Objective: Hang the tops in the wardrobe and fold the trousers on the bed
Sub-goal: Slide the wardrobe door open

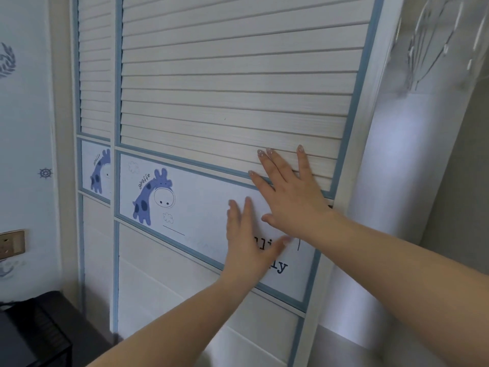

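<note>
Clearly the wardrobe door [225, 83], a big sliding panel with slats above and a giraffe picture [154, 197] in its middle band, takes almost all the view, probably because it has no handle to pull. Both palms lie flat on it, fingers straight and holding nothing: the right hand [288, 192] across the lowest slats, the left hand [250, 241] just below on the picture band. No tops or trousers are visible; the blurred pale shape at the right edge I cannot identify.

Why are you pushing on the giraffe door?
A person has both hands flat on the wardrobe door. The left hand presses on the giraffe panel, and the right hand presses across the panel's top edge onto the slats. It looks like they are sliding the door. No clothes are clearly in view.
</note>
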